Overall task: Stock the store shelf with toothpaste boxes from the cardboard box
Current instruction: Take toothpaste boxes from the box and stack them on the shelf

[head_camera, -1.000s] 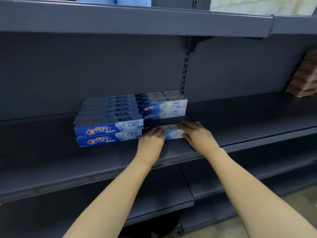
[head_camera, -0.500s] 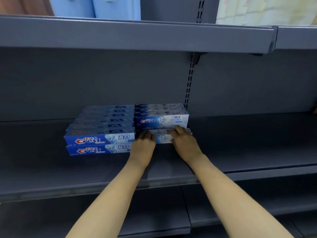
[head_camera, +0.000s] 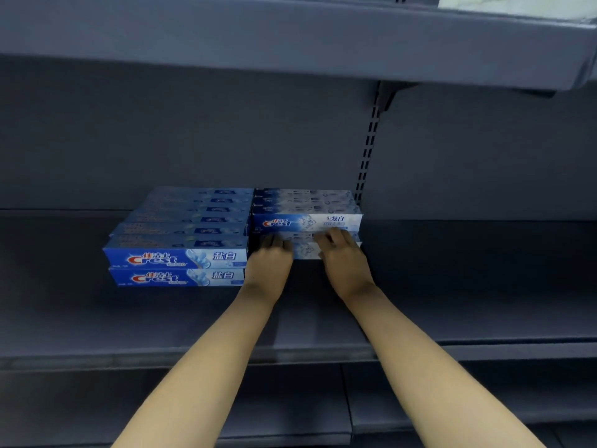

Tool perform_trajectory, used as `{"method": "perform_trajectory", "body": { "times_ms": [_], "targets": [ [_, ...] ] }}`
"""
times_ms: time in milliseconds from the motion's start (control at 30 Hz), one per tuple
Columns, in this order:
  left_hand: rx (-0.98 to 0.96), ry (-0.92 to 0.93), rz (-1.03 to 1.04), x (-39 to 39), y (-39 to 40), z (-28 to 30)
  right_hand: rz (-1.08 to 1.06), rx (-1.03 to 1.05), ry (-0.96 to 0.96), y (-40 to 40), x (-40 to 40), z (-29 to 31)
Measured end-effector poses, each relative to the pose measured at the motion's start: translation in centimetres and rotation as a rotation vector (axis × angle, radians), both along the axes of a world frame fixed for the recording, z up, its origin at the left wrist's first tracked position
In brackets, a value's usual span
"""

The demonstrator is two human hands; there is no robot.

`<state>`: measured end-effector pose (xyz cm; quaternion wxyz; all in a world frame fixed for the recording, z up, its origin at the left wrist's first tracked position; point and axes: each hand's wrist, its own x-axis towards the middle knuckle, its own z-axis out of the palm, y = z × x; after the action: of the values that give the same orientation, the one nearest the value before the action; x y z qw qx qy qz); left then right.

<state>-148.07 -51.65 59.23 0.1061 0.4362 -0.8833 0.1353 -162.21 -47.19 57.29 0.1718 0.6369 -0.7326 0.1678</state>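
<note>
On the grey shelf [head_camera: 468,286] lies a white-and-blue toothpaste box [head_camera: 305,250], right in front of the right stack of matching boxes [head_camera: 307,221]. My left hand [head_camera: 269,263] presses on its left end and my right hand [head_camera: 347,263] on its right end, fingers laid over the top. A stack of darker blue Crest boxes [head_camera: 181,258] stands directly to the left, two layers high. The cardboard box is out of view.
An upper shelf [head_camera: 290,43] overhangs close above. A slotted upright [head_camera: 368,147] runs down the back wall just right of the stacks. The shelf board extends to the right and left of the boxes. A lower shelf [head_camera: 290,415] sits beneath my forearms.
Both hands have slid the white-and-blue box backward from near the shelf's middle until it sits against the right stack. The view has moved closer.
</note>
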Motion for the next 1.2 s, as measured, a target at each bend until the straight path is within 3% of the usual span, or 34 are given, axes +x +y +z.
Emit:
{"method": "perform_trajectory", "body": {
  "times_ms": [133, 200, 300, 500, 767, 1033, 1200],
  "targets": [
    [0.025, 0.055, -0.011, 0.0, 0.0, -0.5, -0.049, 0.007, -0.042, -0.4, 0.4, 0.0],
    [0.02, -0.015, 0.01, 0.3, 0.1, -1.1, -0.07, 0.05, -0.083, 0.0, 1.2, 0.4],
    [0.185, -0.073, 0.036, 1.4, 2.3, -1.0, -0.131, 0.146, -0.109, 1.3, 2.1, 0.4],
    [0.177, 0.155, -0.053, 4.5, 8.2, -1.6, -0.104, -0.011, -0.184, 5.1, 4.7, -0.4],
    [0.173, 0.216, -0.147, 10.1, 13.8, -5.4, -0.078, -0.209, -0.121, 14.3, 8.7, -3.5],
    [0.236, 0.127, -0.166, 18.9, 20.1, -14.1, -0.044, 0.051, -0.079, 24.6, 15.2, -13.5],
    [0.345, 0.02, -0.155, 22.7, 22.1, -19.6, -0.019, 0.337, -0.235, 27.2, 19.5, -19.5]
  ]
}}
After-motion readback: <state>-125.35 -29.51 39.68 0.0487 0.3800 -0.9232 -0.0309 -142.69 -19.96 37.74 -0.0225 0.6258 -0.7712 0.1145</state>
